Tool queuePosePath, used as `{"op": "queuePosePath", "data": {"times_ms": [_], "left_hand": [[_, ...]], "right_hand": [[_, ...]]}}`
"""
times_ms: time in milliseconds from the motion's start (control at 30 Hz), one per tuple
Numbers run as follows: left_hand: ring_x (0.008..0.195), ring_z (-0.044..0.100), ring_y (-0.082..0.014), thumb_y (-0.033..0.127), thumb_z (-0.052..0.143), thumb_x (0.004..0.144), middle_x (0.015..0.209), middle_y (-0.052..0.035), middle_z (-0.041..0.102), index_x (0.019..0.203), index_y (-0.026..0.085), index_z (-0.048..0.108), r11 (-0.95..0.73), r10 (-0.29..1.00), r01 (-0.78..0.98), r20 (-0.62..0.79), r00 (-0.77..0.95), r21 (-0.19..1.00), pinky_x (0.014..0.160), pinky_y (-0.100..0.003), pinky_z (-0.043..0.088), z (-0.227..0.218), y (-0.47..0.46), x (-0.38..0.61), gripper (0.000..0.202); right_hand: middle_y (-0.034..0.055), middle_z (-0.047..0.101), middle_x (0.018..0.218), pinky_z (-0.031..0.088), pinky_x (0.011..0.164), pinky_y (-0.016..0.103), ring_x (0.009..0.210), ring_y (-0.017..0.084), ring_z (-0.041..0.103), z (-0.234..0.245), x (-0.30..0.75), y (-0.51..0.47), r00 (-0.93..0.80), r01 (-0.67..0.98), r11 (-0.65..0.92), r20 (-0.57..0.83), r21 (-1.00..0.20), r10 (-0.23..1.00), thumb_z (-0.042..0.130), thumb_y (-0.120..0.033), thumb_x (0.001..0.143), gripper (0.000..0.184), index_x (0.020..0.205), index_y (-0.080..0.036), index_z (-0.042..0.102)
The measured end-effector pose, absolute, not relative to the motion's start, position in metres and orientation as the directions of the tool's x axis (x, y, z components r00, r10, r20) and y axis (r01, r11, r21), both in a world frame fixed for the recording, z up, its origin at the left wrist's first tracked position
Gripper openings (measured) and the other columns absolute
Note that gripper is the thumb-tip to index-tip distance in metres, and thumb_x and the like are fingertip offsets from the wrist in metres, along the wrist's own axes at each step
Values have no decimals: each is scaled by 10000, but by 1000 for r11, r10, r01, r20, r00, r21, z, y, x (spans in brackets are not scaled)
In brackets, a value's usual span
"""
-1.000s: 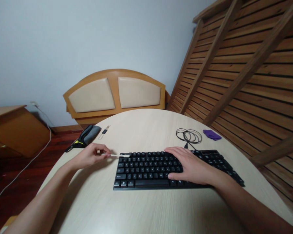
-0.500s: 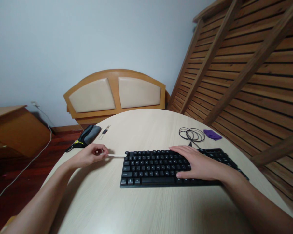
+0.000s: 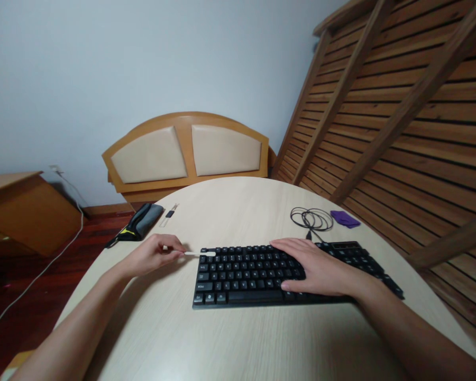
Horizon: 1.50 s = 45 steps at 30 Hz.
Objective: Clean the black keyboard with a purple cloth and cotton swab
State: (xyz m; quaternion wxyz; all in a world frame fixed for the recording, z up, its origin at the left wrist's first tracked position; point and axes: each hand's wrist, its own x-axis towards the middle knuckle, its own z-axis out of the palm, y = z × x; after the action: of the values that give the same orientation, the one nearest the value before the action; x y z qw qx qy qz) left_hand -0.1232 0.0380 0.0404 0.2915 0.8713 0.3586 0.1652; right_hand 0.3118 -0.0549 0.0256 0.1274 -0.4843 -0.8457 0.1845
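A black keyboard (image 3: 238,275) lies on the round pale wooden table (image 3: 238,344). My left hand (image 3: 158,253), just off the keyboard's left end, is closed with a thin white cotton swab (image 3: 200,254) pinched between thumb and fingers. The swab's thicker tip reaches over the upper left keys. My right hand (image 3: 313,267) lies across the right part of the keyboard, palm down, with thumb and fingers spread on the keys. It hides many keys there.
The keyboard's coiled black cable (image 3: 311,218) lies behind it, beside a folded purple cloth (image 3: 344,219). At the table's left edge are a grey and black pouch (image 3: 143,221) and a small dark item with thin sticks (image 3: 169,214). A slatted wooden panel (image 3: 412,121) leans on the right.
My left hand has moved a little to the right, taking the swab's tip further over the keys. The keyboard and my right hand have shifted slightly left.
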Motion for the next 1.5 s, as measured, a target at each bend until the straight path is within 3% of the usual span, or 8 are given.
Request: {"op": "queuePosePath", "data": {"times_ms": [333,500,1033,1400,1500], "left_hand": [[779,659,-162,343,620,931,896,-72,745,900,175,772,-546,723,516,60,688,660,667,-255,480,37,37,-119,229],[815,661,-175,350,597,970,909,-69,730,912,194,769,-616,677,458,134,723,641,711,-267,506,39,32,-109,240],[850,640,-183,367,520,1042,941,-59,664,1028,226,770,-777,608,491,270,747,393,751,-287,505,33,17,-81,288],[917,639,-195,294,487,1044,1018,-68,664,1114,228,735,-764,632,536,246,735,360,795,-327,520,34,7,-70,266],[961,634,-200,236,472,1024,1054,-67,662,1147,232,718,-767,624,535,219,751,354,852,-346,519,37,7,-74,275]], "right_hand": [[110,510,1513,318,1163,561,1386,363,437,24,308,-56,-504,776,473,41,-416,863,698,-680,783,876,1508,-250,461],[99,512,1513,318,1162,563,1383,364,439,26,302,-58,-497,773,467,48,-431,867,707,-662,780,865,1507,-264,462],[116,484,1536,306,1175,530,1402,346,419,28,287,-63,-492,797,463,29,-387,870,688,-655,796,878,1511,-208,445],[112,471,1548,311,1177,539,1413,353,411,28,286,-65,-490,784,461,40,-416,871,680,-676,795,883,1521,-236,437],[111,392,1604,236,1217,572,1470,372,330,31,299,-65,-454,827,421,-1,-373,891,659,-751,768,981,1560,-243,379]]}}
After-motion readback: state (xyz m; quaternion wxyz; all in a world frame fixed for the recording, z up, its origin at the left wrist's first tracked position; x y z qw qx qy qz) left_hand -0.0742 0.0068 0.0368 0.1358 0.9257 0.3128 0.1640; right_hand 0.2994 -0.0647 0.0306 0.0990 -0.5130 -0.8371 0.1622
